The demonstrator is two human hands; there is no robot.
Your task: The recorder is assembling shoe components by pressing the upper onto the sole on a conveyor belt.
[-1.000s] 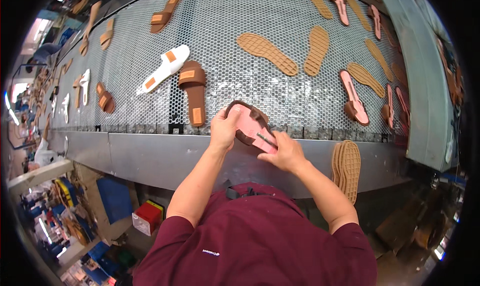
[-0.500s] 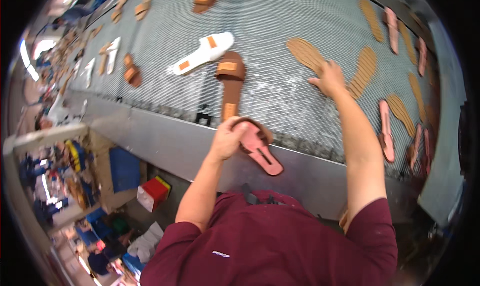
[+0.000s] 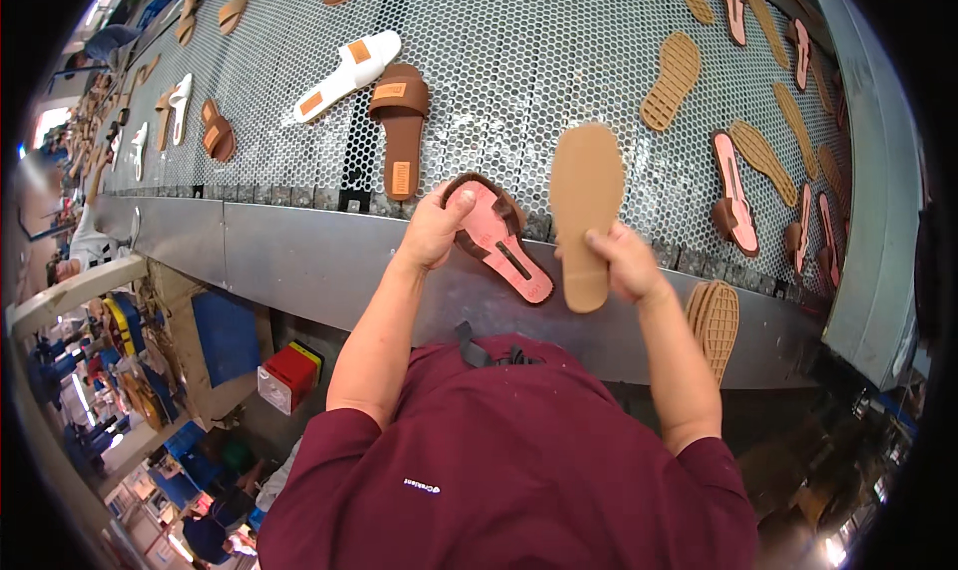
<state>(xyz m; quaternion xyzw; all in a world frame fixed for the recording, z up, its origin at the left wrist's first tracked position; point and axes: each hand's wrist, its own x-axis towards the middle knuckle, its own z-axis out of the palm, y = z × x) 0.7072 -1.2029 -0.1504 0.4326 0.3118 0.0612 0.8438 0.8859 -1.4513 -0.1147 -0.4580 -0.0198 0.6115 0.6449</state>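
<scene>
Sandal (image 3: pixel 489 237), pink face up, is at twelve o'clock from me, pinched near its upper end by my left grip (image 3: pixel 431 231), while my right grip (image 3: pixel 629 263) pinches the tan sole (image 3: pixel 587 201), at one o'clock, near its lower end, probably so that both faces show well.

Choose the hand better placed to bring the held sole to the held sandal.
Likely the right hand: it grips the sole, thumb on its smooth face, while the left hand holds the sandal.
</scene>
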